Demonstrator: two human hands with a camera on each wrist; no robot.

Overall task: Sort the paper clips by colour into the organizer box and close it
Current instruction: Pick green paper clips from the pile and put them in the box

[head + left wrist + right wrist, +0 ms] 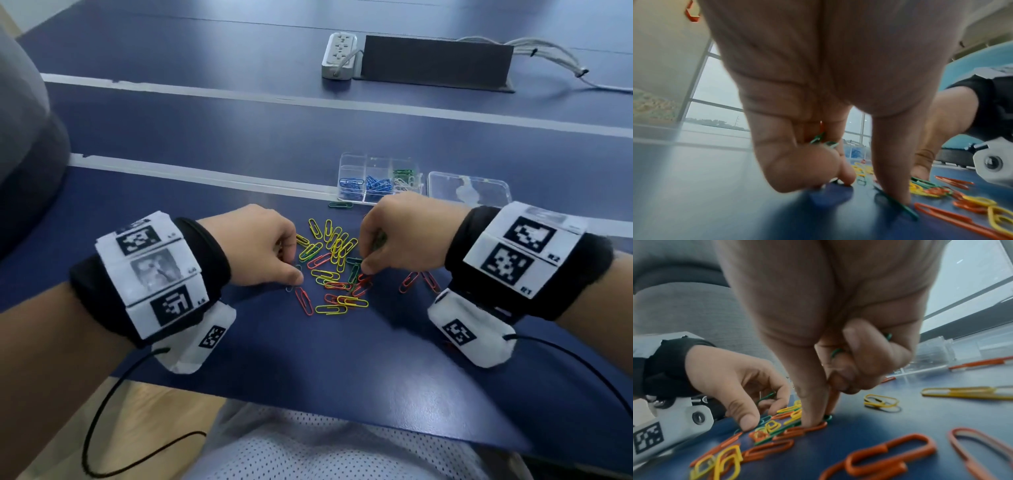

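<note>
A loose pile of yellow, red and green paper clips (334, 270) lies on the blue table between my hands. The clear organizer box (346, 161) stands behind it, with blue clips in two compartments and green and white ones in a third. Its lid (469, 190) lies open to the right. My left hand (291, 270) holds green clips (823, 140) in its curled fingers, and its thumb presses a green clip (900, 208) on the table. My right hand (368, 263) also keeps green clips (837, 352) in its curled fingers while its fingertips (813, 420) touch the pile.
One green clip (340, 205) lies alone just in front of the box. Two red clips (419, 281) lie by my right wrist. A power strip (339, 56), a dark cable flap (435, 61) and cables (548, 54) sit far back. A grey chair (24, 137) stands at left.
</note>
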